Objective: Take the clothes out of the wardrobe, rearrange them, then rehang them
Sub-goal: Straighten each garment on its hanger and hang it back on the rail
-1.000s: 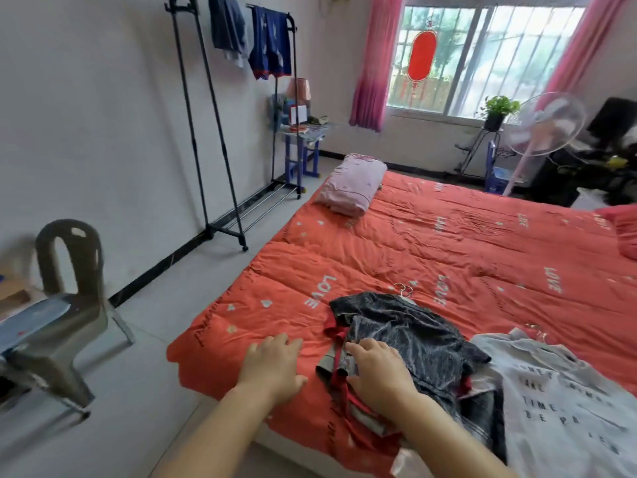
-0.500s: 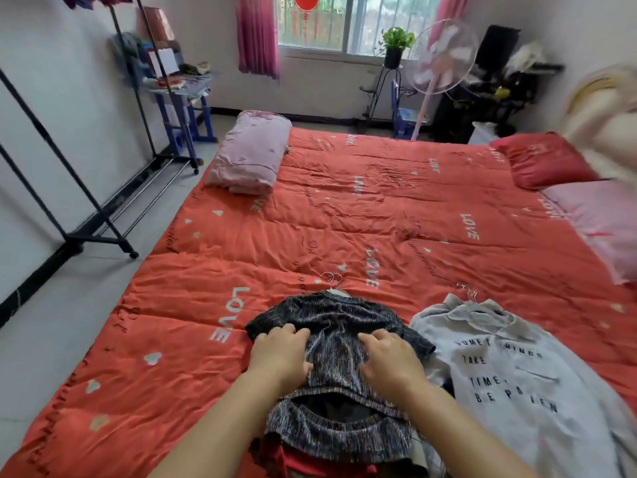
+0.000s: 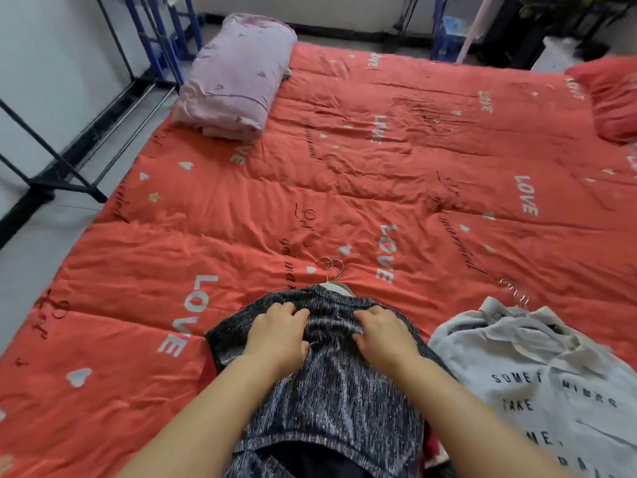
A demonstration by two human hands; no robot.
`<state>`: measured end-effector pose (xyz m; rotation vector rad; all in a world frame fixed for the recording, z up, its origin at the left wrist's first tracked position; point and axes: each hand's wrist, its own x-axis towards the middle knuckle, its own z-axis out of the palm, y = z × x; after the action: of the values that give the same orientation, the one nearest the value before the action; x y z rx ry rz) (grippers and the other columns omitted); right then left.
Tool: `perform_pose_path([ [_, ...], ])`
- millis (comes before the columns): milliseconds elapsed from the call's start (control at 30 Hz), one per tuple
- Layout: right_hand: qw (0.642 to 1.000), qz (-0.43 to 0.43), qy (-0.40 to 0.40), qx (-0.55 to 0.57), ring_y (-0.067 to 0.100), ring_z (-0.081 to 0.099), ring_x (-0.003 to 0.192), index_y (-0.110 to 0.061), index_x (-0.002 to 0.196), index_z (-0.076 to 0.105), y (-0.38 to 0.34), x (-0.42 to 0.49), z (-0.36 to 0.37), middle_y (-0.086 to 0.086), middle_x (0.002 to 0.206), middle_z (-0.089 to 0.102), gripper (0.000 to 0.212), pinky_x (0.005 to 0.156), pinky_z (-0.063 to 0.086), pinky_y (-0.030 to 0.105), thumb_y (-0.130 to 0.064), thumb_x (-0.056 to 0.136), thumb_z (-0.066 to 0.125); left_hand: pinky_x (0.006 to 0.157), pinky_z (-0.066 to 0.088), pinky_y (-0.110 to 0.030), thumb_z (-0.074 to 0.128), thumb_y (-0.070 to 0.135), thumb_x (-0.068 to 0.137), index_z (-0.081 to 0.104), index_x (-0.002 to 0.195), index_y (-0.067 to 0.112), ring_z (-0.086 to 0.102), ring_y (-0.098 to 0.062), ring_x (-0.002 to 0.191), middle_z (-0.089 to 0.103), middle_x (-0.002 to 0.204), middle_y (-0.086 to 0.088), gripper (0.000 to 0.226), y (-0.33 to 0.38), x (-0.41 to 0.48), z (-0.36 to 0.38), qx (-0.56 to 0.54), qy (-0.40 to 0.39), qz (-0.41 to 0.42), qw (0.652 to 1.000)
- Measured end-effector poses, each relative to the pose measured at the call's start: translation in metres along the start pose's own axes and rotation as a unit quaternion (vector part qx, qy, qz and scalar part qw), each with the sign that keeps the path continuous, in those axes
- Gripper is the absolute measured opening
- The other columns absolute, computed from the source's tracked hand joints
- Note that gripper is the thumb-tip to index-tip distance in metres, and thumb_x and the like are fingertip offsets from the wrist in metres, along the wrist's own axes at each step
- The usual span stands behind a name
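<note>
Red-orange quilted bedcover (image 3: pixel 344 188) printed with "LOVE" and small hearts fills most of the view, spread over a bed; on its near edge lies a dark grey speckled knit top (image 3: pixel 331 401), flat, with its neckline turned away from the person; a silver wire hanger hook (image 3: pixel 332 267) sticks out of that neckline onto the bedcover.

Both hands sit on the upper part of the top, just below the neckline; the left hand (image 3: pixel 275 334) has its fingers curled down into the knit, and the right hand (image 3: pixel 386 334) does the same close beside it, thumb tucked in; the fabric is puckered into ridges between them, so each hand is gripping cloth rather than lying flat.

A sliver of red cloth (image 3: pixel 436 443) peeks out from under the top's right edge; just right of the top lies a pale grey sweatshirt with black lettering (image 3: pixel 551 374), its own metal hook (image 3: pixel 515 291) showing past the collar.

Well beyond the top, to the left, rests a folded pale pink quilt (image 3: pixel 238 77); far beyond to the right is a red pillow (image 3: pixel 613 98); off the bed to the top's left, a black metal clothes rack base (image 3: pixel 69 182) stands on the grey floor (image 3: pixel 34 243) by the wall.
</note>
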<state>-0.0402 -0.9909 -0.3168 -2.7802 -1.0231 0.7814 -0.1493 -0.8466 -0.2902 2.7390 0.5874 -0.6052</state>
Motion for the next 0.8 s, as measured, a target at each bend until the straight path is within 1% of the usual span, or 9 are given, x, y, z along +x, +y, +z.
perform_pose_path([
  [100, 1.0, -0.013, -0.003, -0.004, 0.028, 0.047, 0.116, -0.015, 0.131, 0.049, 0.016, 0.064, 0.022, 0.008, 0.127, 0.052, 0.038, 0.096, 0.041, 0.038, -0.029, 0.095, 0.049, 0.104, 0.034, -0.039, 0.05, 0.035, 0.093, 0.033, 0.141, 0.019, 0.033, -0.024, 0.129, 0.038, 0.139, -0.004, 0.053, -0.005, 0.047, 0.022, -0.002, -0.007, -0.014, 1.0],
  [167, 1.0, -0.02, 0.0, -0.002, 0.028, 0.047, 0.116, -0.014, 0.131, 0.049, 0.023, 0.103, 0.038, 0.008, 0.128, 0.052, 0.039, 0.096, 0.043, 0.04, -0.028, 0.095, 0.048, 0.105, 0.034, -0.039, 0.049, 0.033, 0.094, 0.032, 0.142, 0.019, 0.033, -0.024, 0.13, 0.037, 0.14, -0.004, 0.053, -0.008, 0.074, 0.038, -0.007, -0.006, -0.019, 1.0],
  [267, 0.999, -0.024, 0.017, 0.014, 0.027, 0.047, 0.119, -0.019, 0.137, 0.044, 0.03, 0.153, 0.062, 0.007, 0.132, 0.05, 0.04, 0.097, 0.043, 0.04, -0.023, 0.097, 0.044, 0.105, 0.032, -0.04, 0.048, 0.033, 0.095, 0.028, 0.144, 0.019, 0.03, -0.024, 0.132, 0.036, 0.141, -0.004, 0.055, -0.014, 0.108, 0.064, -0.014, -0.017, -0.021, 1.0],
  [367, 0.999, -0.021, 0.039, 0.015, 0.027, 0.048, 0.115, -0.02, 0.132, 0.049, 0.038, 0.19, 0.083, 0.007, 0.126, 0.054, 0.035, 0.094, 0.043, 0.039, -0.017, 0.098, 0.042, 0.105, 0.031, -0.04, 0.047, 0.032, 0.095, 0.028, 0.144, 0.019, 0.03, -0.023, 0.131, 0.036, 0.141, -0.004, 0.053, -0.019, 0.13, 0.084, -0.018, -0.015, -0.023, 0.999],
  [467, 0.998, -0.025, 0.045, 0.027, 0.028, 0.047, 0.112, -0.019, 0.128, 0.054, 0.042, 0.21, 0.1, 0.007, 0.121, 0.056, 0.033, 0.089, 0.043, 0.038, -0.018, 0.097, 0.043, 0.105, 0.031, -0.038, 0.046, 0.031, 0.096, 0.029, 0.143, 0.019, 0.031, -0.022, 0.13, 0.037, 0.139, -0.002, 0.052, -0.023, 0.142, 0.101, -0.023, -0.008, -0.02, 1.0],
  [600, 0.995, -0.05, 0.077, 0.026, 0.028, 0.05, 0.104, -0.021, 0.117, 0.064, 0.044, 0.214, 0.111, 0.005, 0.114, 0.061, 0.027, 0.082, 0.041, 0.034, -0.02, 0.093, 0.051, 0.106, 0.031, -0.037, 0.046, 0.031, 0.096, 0.03, 0.143, 0.019, 0.032, -0.02, 0.129, 0.038, 0.139, 0.0, 0.052, -0.027, 0.145, 0.113, -0.04, 0.004, -0.021, 0.999],
  [700, 0.994, -0.057, 0.084, 0.03, 0.027, 0.05, 0.106, -0.024, 0.118, 0.064, 0.043, 0.211, 0.107, 0.002, 0.116, 0.061, 0.028, 0.084, 0.039, 0.035, -0.028, 0.093, 0.054, 0.105, 0.032, -0.036, 0.047, 0.031, 0.095, 0.031, 0.142, 0.019, 0.033, -0.019, 0.128, 0.039, 0.137, 0.0, 0.051, -0.027, 0.143, 0.114, -0.043, 0.021, -0.015, 0.999],
  [800, 0.994, -0.061, 0.087, 0.017, 0.029, 0.053, 0.103, -0.02, 0.117, 0.063, 0.039, 0.205, 0.105, 0.005, 0.114, 0.061, 0.029, 0.083, 0.042, 0.036, -0.025, 0.089, 0.059, 0.105, 0.03, -0.035, 0.046, 0.03, 0.095, 0.032, 0.142, 0.019, 0.032, -0.019, 0.129, 0.04, 0.137, 0.0, 0.05, -0.029, 0.136, 0.109, -0.053, 0.048, -0.015, 0.997],
])
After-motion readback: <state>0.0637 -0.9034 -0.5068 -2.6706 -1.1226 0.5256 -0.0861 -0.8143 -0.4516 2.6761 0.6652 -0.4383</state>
